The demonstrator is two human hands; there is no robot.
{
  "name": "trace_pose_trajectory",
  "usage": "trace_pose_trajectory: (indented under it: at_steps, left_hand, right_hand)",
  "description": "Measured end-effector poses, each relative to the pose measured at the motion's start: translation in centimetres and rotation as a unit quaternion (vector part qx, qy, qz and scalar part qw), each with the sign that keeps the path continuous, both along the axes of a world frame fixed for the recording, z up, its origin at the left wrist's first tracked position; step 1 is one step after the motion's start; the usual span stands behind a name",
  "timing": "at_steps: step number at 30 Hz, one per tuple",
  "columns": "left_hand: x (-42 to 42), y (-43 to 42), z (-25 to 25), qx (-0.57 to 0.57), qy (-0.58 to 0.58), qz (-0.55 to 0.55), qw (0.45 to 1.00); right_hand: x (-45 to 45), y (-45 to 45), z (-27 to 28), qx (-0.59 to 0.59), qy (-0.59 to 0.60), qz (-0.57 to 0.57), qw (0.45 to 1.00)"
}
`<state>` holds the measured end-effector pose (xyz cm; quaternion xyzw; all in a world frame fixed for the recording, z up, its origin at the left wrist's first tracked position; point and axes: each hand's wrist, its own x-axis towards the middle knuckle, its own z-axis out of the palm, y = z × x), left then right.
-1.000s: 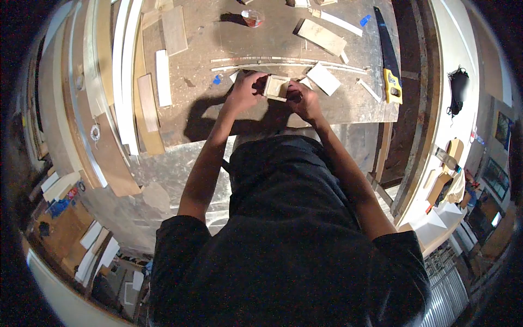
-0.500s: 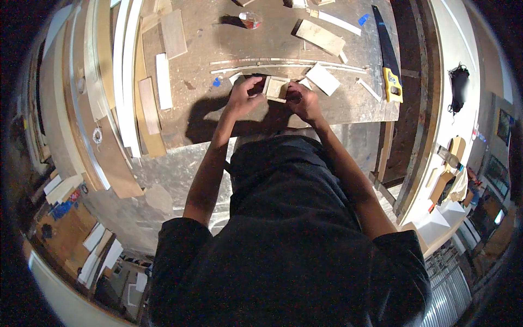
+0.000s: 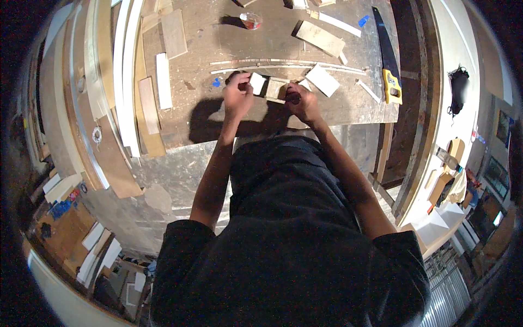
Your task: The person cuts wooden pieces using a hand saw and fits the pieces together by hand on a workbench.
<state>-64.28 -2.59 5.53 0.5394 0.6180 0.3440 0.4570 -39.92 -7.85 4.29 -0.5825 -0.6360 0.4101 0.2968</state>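
In the head view, my right hand (image 3: 303, 103) grips the right side of a small wooden box (image 3: 277, 89) at the table's near edge. Its open side faces up, and its floor and side walls show. A small pale square panel (image 3: 257, 84) stands just left of the box, pinched by the fingers of my left hand (image 3: 238, 99). Whether the panel touches the box I cannot tell. Shadow covers my right fingertips.
Two long thin strips (image 3: 250, 70) lie behind the box. A pale wooden square (image 3: 323, 80) and a board (image 3: 320, 37) are to the right, then a yellow-handled handsaw (image 3: 391, 87). A small clear cup (image 3: 250, 20) stands farther back. Long boards (image 3: 126, 82) line the left.
My left hand has moved left, away from the box's left side, and now has the pale square panel in its fingers. My right hand and the box have barely moved.
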Motion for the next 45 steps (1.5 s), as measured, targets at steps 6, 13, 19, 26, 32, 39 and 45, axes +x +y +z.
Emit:
trace_pose_trajectory:
  at_steps: [6, 13, 19, 26, 32, 39, 45]
  left_hand:
    - [-4.9, 0.2, -1.1, 0.082, 0.031, -0.058, 0.994]
    - [-6.1, 1.0, 3.1, 0.084, 0.222, -0.119, 0.964]
    - [-3.5, 3.0, 1.4, 0.122, 0.266, -0.117, 0.949]
    - [-2.7, 1.4, -0.9, -0.007, 0.148, -0.108, 0.983]
    - [0.3, 1.3, -0.5, 0.049, 0.08, -0.086, 0.992]
    - [0.2, 1.8, 0.1, -0.067, -0.04, -0.169, 0.982]
    - [-0.8, 1.5, 0.1, -0.135, -0.14, -0.168, 0.967]
  right_hand:
    - [0.1, -0.4, -1.0, 0.04, 0.0, -0.016, 0.999]
    - [0.3, -0.5, -1.6, 0.064, -0.006, 0.001, 0.998]
    - [0.3, -0.2, -2.2, 0.09, -0.007, -0.002, 0.996]
    - [0.2, -0.4, -1.3, 0.091, -0.014, 0.006, 0.996]
    - [0.1, -0.4, -0.7, 0.0, -0.019, 0.0, 1.0]
    - [0.2, -0.5, -1.2, 0.034, -0.019, -0.006, 0.999]
    - [0.1, -0.5, -1.4, -0.012, -0.018, -0.005, 1.0]
